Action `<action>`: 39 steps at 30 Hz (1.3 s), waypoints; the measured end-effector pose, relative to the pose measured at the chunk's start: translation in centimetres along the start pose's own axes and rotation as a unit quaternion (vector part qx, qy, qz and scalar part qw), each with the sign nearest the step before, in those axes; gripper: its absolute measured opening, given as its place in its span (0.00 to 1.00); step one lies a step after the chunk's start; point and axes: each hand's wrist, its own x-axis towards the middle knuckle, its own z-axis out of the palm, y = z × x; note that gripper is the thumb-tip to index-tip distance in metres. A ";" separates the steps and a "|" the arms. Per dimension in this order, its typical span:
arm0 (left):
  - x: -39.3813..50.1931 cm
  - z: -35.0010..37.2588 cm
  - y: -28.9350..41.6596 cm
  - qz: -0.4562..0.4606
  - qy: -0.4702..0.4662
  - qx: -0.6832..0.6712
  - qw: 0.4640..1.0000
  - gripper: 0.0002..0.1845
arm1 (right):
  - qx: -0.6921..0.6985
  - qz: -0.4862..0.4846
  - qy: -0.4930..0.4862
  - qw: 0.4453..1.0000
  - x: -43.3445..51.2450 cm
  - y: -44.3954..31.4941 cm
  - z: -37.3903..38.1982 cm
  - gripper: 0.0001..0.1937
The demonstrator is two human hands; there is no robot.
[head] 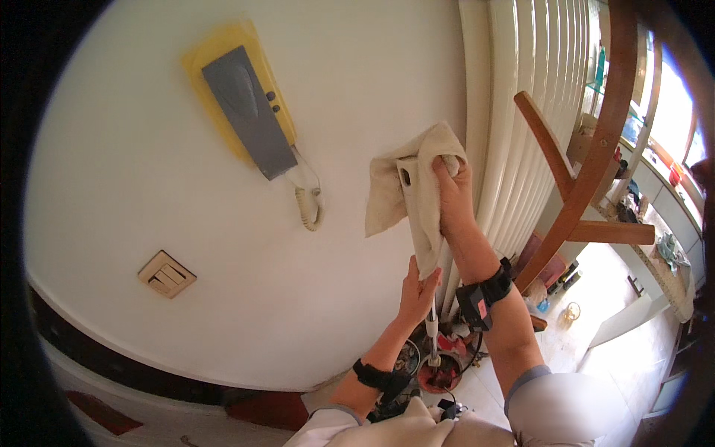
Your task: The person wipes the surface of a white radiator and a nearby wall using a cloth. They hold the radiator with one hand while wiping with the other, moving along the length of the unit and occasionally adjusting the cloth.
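A beige cloth (441, 145) is draped over a long white device (411, 190) with a dark oval opening near its top. My right hand (457, 195) grips the cloth against the device's right side. Lower down, my left hand (419, 296) closes around the device's narrow bottom end, where the cloth's tip also hangs. A shiny metal pole (431, 313) shows beneath that hand and runs down towards a reddish pot (438, 383). Whether the pole joins the device is hidden by my fingers. Both forearms wear black straps.
A grey intercom handset (248, 112) with a coiled cord hangs on the white wall (234, 318). Lower left is a light switch (167, 274). A white radiator (530, 72) and a wooden stand with pegs (592, 167) flank my right arm. A cluttered stone counter (642, 251) lies beyond.
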 end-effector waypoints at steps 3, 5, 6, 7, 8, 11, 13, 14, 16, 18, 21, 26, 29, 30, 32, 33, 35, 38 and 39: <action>-0.4 0.4 0.2 -0.038 -0.002 0.071 0.997 0.15 | 0.118 0.068 -0.017 0.991 0.5 0.6 -1.4 0.10; -0.8 1.1 0.3 0.007 -0.004 0.066 0.998 0.16 | 0.146 0.122 -0.004 0.982 0.3 -0.1 -1.9 0.11; -1.0 1.4 0.4 0.017 -0.007 0.053 0.998 0.18 | 0.088 0.126 -0.004 0.988 0.6 -0.6 -1.9 0.13; -1.2 1.7 0.5 0.011 0.005 0.068 0.998 0.18 | 0.047 0.087 -0.057 0.993 0.8 -1.3 -1.8 0.14; -1.2 2.1 0.6 0.009 0.013 0.075 0.997 0.18 | -0.009 0.009 -0.095 0.995 0.4 -2.0 -1.7 0.15; -1.0 2.9 0.7 0.022 0.020 0.092 0.995 0.19 | -0.130 -0.070 -0.145 0.978 -0.6 -4.3 -1.9 0.17; -1.1 3.4 0.8 0.024 0.021 0.094 0.995 0.19 | -0.058 -0.033 -0.159 0.985 -0.8 -5.1 -1.7 0.16; -1.1 3.5 0.8 0.024 0.022 0.092 0.995 0.20 | -0.051 -0.028 -0.170 0.984 -0.4 -5.4 -1.5 0.17; -1.5 3.7 1.0 0.032 0.011 0.081 0.996 0.21 | 0.034 0.103 -0.037 0.993 -0.8 -5.7 -1.4 0.19; -2.1 3.8 1.2 0.037 -0.004 0.067 0.997 0.22 | 0.101 0.195 0.016 0.975 -1.3 -6.3 -1.5 0.21; -3.0 3.7 1.5 0.048 -0.023 0.075 0.996 0.22 | 0.069 0.170 -0.064 0.981 -1.5 -8.4 -2.2 0.23; -3.6 3.5 2.1 -0.037 -0.053 0.099 0.993 0.14 | -0.029 0.181 -0.213 0.960 -0.7 -12.3 -2.8 0.22; -3.7 3.6 2.6 -0.038 -0.054 0.110 0.992 0.14 | -0.012 0.302 -0.298 0.905 1.0 -13.5 -2.0 0.19; -3.7 3.8 2.7 -0.055 -0.058 0.108 0.991 0.14 | -0.028 0.321 -0.288 0.902 1.1 -13.9 -1.9 0.18; -3.9 4.2 3.0 0.006 -0.049 0.098 0.994 0.20 | -0.068 0.326 -0.269 0.904 1.0 -14.5 -1.7 0.16; -4.0 4.3 3.0 0.030 -0.047 0.084 0.995 0.23 | -0.086 0.313 -0.261 0.909 0.9 -14.6 -1.6 0.15; -4.2 4.5 3.1 -0.021 -0.052 0.107 0.993 0.22 | -0.108 0.293 -0.242 0.919 0.8 -14.5 -1.3 0.15; -4.1 4.5 3.1 -0.031 -0.067 0.104 0.992 0.22 | -0.077 0.290 -0.169 0.939 0.8 -13.7 -1.2 0.17; -4.1 4.4 3.1 -0.031 -0.072 0.094 0.992 0.22 | -0.038 0.299 -0.118 0.946 0.8 -13.6 -1.2 0.18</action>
